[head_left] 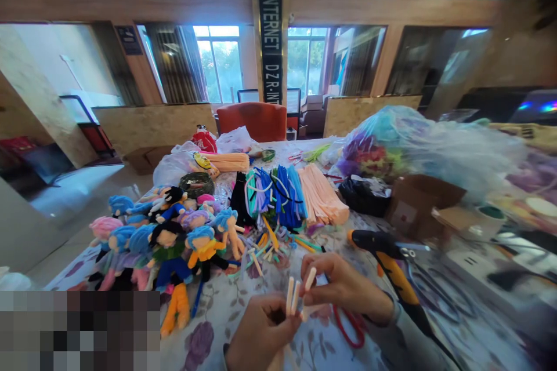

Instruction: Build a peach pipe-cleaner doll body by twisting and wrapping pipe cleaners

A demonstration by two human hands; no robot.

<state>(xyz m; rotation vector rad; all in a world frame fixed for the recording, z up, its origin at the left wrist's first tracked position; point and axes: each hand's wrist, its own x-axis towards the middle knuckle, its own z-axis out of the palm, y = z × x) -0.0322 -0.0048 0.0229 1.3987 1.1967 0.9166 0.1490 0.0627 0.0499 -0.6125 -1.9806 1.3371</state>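
My left hand (pixel 263 330) is closed, with short peach pipe cleaners (pixel 292 297) pinched upright between thumb and fingers. Just above and to the right, my right hand (pixel 343 287) pinches another peach pipe cleaner piece (pixel 310 279), close beside the ones in the left. The lower ends are partly hidden by my fingers. Under my right wrist lie red-handled scissors (pixel 350 327), partly covered. Several finished fuzzy dolls (pixel 167 246) with blue, pink and black hair are heaped at the left. Beyond my hands lie loose coloured pipe cleaner offcuts (pixel 270 243).
Bundles of blue pipe cleaners (pixel 282 197) and peach pipe cleaners (pixel 322 194) lie mid-table. A yellow-black glue gun (pixel 391 269) is at the right, near a cardboard box (pixel 420 206). Big plastic bags (pixel 391 133) stand behind. An orange chair (pixel 252 120) faces me across the flowered tablecloth (pixel 230 313).
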